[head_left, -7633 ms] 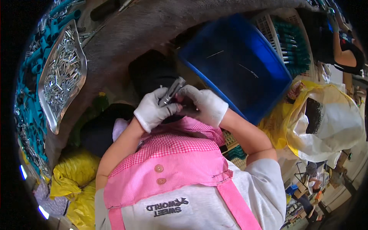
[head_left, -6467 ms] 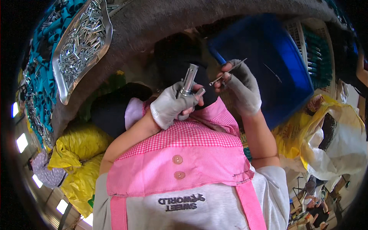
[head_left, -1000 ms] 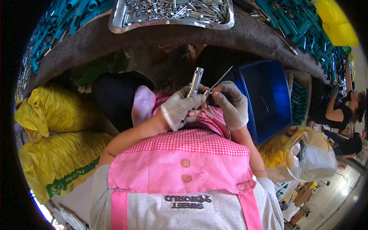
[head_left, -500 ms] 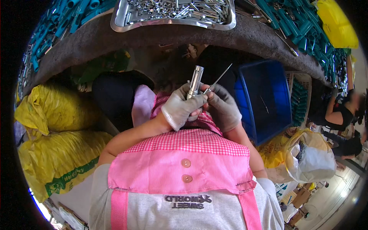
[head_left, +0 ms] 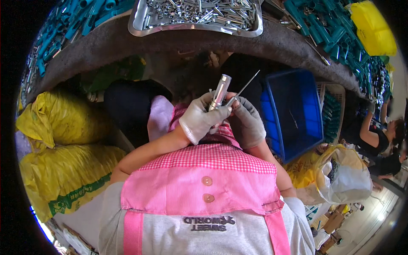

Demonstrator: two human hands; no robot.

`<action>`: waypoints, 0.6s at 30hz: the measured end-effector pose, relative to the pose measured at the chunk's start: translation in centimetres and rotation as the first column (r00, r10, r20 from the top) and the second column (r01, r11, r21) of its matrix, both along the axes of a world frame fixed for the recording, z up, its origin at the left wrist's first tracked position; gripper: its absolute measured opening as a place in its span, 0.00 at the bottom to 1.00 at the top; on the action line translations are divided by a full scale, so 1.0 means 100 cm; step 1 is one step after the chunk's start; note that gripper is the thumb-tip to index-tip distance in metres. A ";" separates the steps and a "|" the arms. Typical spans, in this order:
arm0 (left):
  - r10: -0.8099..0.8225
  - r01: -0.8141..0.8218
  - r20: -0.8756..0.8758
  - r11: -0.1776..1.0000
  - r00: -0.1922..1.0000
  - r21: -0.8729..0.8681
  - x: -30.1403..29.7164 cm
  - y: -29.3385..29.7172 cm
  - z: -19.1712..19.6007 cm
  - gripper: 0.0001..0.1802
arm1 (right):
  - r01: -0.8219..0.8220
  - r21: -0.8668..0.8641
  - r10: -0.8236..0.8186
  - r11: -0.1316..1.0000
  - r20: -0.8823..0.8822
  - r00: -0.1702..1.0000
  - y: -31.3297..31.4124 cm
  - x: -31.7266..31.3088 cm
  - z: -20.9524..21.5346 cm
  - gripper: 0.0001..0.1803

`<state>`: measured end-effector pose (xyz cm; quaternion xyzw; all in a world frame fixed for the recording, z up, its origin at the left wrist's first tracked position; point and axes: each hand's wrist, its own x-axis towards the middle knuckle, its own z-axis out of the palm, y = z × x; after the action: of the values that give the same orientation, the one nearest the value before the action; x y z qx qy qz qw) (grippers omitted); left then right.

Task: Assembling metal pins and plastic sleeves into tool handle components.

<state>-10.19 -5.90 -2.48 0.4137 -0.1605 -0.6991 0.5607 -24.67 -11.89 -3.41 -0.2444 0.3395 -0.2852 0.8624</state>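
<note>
Above the pink apron, both gloved hands meet close in front of the body, probably because such small parts are easier to steady and see there. The left hand is curled around the lower part of a shiny metal tube, thumb along its near side, so the upper end stands clear, tilted a little to the right. Bare fingertips poke from the gloves, which likely helps with grip. The right hand is nearly closed, thumb and finger pinching the lower end of a thin rod whose tip slants up and away. From where I stand, I can't tell whether the left thumb touches that rod too. Beyond, a metal tray of loose pins sits on the bench edge, presumably for easy reach; a blue crate stands to the right.
</note>
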 end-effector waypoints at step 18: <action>0.138 -0.141 0.031 0.943 0.990 0.302 0.048 0.040 -0.015 0.15 | -0.549 -0.428 0.308 0.718 -0.513 0.801 -0.083 -0.031 0.022 0.10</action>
<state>-5.35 -1.88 -3.97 0.5083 -0.0241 -0.6722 0.5377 -27.74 -20.21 -1.19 -0.6115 0.3443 -0.1011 0.7052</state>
